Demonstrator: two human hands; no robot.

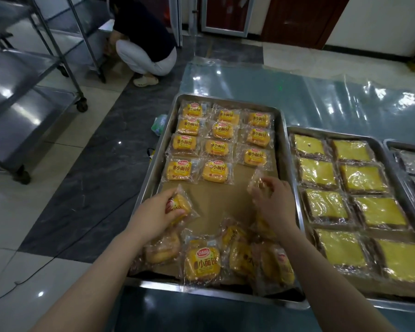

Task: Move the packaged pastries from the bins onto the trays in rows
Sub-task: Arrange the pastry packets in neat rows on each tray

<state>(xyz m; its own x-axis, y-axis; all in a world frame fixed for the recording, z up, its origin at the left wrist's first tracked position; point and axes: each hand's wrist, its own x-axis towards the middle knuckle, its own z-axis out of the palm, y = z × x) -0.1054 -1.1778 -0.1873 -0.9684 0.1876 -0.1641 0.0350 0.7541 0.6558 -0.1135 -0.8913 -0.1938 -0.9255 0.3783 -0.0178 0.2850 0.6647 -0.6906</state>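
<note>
While the left hand (158, 213) grips one pastry (181, 206) over the near-left side of the tray (164, 140), the right hand (274, 198) pinches a second pastry (256, 182) by its wrap, tilted, just short of the right row's near end. Between the wrists a loose pile (203, 263) of pastries lies at the tray's near end. Beyond the hands, eleven pastries sit in three rows (217, 147) on brown paper: four, four and three. A second tray (333, 134), just beside the first on the right, holds yellow slices (316, 172) in two rows.
</note>
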